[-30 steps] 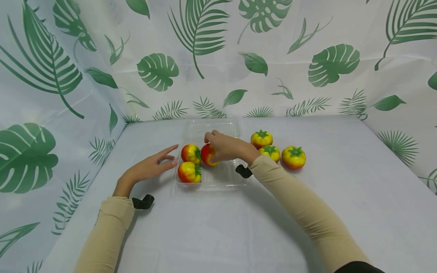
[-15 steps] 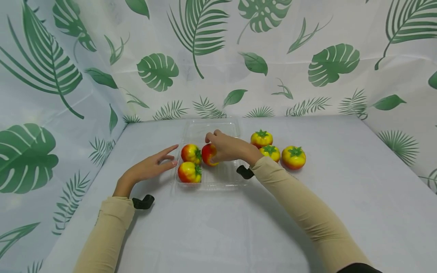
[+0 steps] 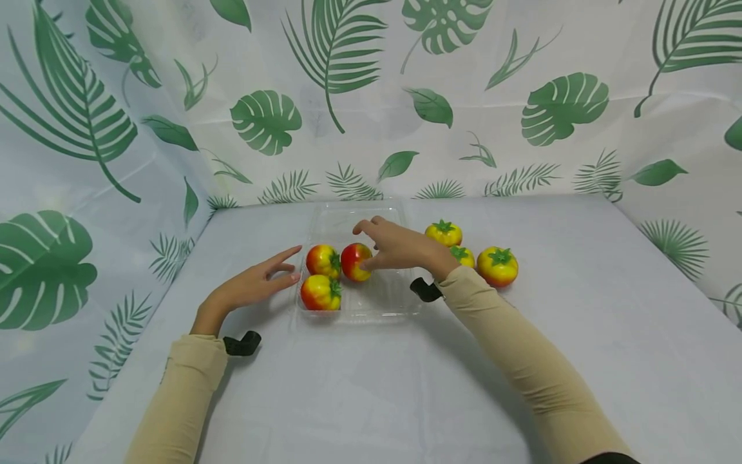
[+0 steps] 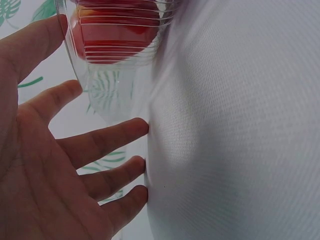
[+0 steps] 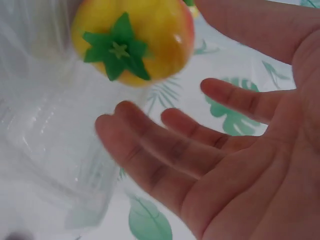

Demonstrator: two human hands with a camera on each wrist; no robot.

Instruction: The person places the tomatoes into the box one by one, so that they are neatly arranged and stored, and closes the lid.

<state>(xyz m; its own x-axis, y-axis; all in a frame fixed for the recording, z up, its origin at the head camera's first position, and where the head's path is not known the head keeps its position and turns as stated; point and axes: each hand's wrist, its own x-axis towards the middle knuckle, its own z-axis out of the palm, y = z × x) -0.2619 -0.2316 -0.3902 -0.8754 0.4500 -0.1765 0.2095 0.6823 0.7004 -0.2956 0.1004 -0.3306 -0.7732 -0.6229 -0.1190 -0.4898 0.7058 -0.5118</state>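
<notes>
Diffuse light, soft shadows [image 4: 207, 160] (right-wrist view blurred)

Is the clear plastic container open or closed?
Open: the clear rectangular plastic container has its transparent lid lying back, not covering it.

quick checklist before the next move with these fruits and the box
1. Left hand at the box: ok, thumb and index fingertips are at its left wall.
2. Right hand free of the nearest fruit: cannot tell; the fingers are apart from it, but the thumb may touch.
3. Lid out of the way: ok, it lies open at the far side.
4. Room for more: ok, the near right part is bare.
5. All fruits inside: not ok, three are in, and three outer fruits sit to the right.
</notes>
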